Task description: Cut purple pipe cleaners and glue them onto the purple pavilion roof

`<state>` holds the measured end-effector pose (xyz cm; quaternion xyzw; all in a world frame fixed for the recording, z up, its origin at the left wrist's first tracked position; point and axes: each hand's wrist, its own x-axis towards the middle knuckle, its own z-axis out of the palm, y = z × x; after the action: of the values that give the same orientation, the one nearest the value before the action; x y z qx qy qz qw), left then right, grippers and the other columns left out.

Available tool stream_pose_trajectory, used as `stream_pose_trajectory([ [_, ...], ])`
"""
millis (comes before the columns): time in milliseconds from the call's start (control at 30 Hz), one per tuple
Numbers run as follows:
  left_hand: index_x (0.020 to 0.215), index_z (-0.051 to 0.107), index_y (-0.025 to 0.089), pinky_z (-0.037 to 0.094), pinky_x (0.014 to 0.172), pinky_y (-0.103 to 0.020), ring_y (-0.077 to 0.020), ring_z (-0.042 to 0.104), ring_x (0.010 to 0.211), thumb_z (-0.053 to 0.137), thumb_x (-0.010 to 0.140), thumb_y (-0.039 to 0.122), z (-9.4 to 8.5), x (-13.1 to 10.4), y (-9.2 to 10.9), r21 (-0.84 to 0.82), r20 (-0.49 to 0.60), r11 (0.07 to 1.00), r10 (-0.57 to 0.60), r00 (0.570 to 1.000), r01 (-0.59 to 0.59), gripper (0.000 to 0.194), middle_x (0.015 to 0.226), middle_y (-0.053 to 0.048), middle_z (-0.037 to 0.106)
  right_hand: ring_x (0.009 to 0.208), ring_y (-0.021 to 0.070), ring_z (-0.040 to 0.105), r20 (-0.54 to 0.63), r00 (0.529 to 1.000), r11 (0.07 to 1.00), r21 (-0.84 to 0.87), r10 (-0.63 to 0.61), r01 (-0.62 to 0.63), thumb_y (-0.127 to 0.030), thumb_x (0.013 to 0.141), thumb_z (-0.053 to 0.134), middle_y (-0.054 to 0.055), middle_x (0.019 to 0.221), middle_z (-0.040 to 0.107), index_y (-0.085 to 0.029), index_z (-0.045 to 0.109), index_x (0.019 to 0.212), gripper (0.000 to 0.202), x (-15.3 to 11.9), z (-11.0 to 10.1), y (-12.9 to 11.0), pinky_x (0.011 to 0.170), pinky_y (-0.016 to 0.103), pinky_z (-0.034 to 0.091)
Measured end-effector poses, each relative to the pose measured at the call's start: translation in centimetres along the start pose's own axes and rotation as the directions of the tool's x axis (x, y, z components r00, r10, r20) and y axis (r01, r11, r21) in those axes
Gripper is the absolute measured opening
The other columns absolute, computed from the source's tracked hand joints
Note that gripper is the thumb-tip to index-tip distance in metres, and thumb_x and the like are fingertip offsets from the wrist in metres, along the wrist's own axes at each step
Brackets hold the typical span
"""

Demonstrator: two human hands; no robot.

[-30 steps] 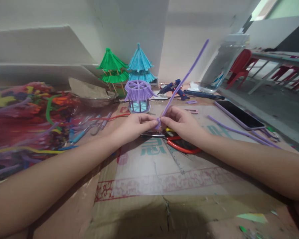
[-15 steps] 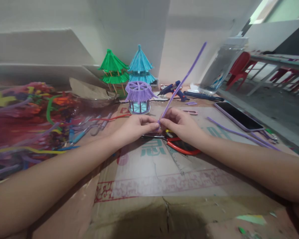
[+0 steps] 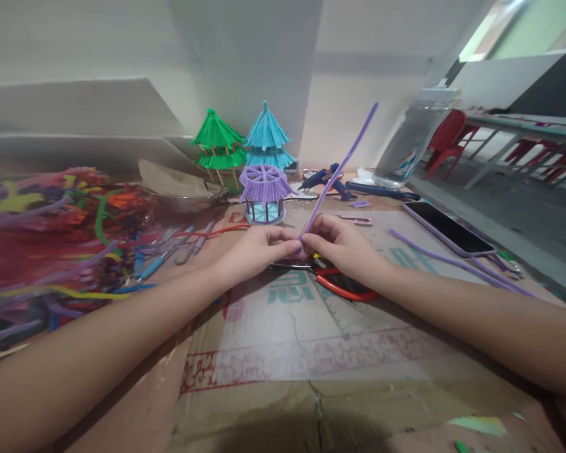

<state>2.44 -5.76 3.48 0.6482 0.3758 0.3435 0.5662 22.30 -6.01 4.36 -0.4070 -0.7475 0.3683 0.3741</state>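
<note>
A purple pipe cleaner (image 3: pixel 342 167) rises at a slant from between my hands. The thumb and fingers of my left hand (image 3: pixel 274 244) pinch its lower end, which is partly hidden. Against them, my right hand (image 3: pixel 332 238) pinches the same stem just above. Beneath my hands lie red-handled scissors (image 3: pixel 344 290), their upper parts covered. Just beyond stands a small purple pavilion (image 3: pixel 265 192) with a ribbed, open-topped roof and a pale blue base.
Behind are a green pavilion (image 3: pixel 218 141), a blue pavilion (image 3: pixel 266 135) and a glue gun (image 3: pixel 327 179). Colourful pipe cleaners (image 3: pixel 42 233) heap up at left. A phone (image 3: pixel 448 226), loose purple pipe cleaners (image 3: pixel 453 258) and a clear plastic jug (image 3: pixel 408 141) are at right.
The view has tilted slightly, so everything sits a little lower. The free end of the pipe cleaner has swung slightly; both hands still pinch it close together.
</note>
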Motion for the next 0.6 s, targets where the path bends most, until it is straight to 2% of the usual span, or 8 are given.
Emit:
stream_pose_trajectory([
  [300, 0.09, 0.073, 0.016, 0.056, 0.08, -0.027, -0.0154, 0.073, 0.082, 0.071, 0.084, 0.026, 0.25, -0.15, 0.24, 0.048, -0.017, 0.999, -0.018, 1.0, 0.018, 0.012, 0.091, -0.005, 0.078, 0.067, 0.0152, 0.06, -0.012, 1.0, 1.0, 0.003, -0.006, 0.006, -0.033, 0.087, 0.062, 0.0, 0.072, 0.064, -0.021, 0.057, 0.081, 0.014, 0.06, 0.03, -0.21, 0.062, 0.029, 0.047],
  [467, 0.086, 0.072, 0.016, 0.056, 0.079, -0.026, -0.0147, 0.072, 0.081, 0.071, 0.084, 0.026, 0.41, -0.32, 0.59, 0.02, -0.026, 0.998, -0.055, 0.998, 0.055, 0.011, 0.089, -0.005, 0.078, 0.07, 0.0151, 0.064, 0.039, 0.999, 0.987, 0.158, 0.02, -0.026, -0.034, 0.088, 0.061, -0.001, 0.076, 0.063, -0.021, 0.056, 0.085, 0.014, 0.08, 0.28, -0.07, 0.066, 0.03, 0.052],
  [600, 0.084, 0.072, 0.015, 0.056, 0.079, -0.026, -0.0139, 0.072, 0.079, 0.07, 0.084, 0.024, 0.51, -0.39, 0.84, 0.013, -0.032, 0.998, -0.061, 0.998, 0.062, 0.009, 0.087, -0.005, 0.078, 0.07, 0.0147, 0.064, 0.044, 0.999, 0.985, 0.167, 0.025, -0.032, -0.032, 0.087, 0.061, -0.001, 0.075, 0.064, -0.021, 0.058, 0.086, 0.012, -0.01, 0.28, -0.21, 0.066, 0.029, 0.052],
])
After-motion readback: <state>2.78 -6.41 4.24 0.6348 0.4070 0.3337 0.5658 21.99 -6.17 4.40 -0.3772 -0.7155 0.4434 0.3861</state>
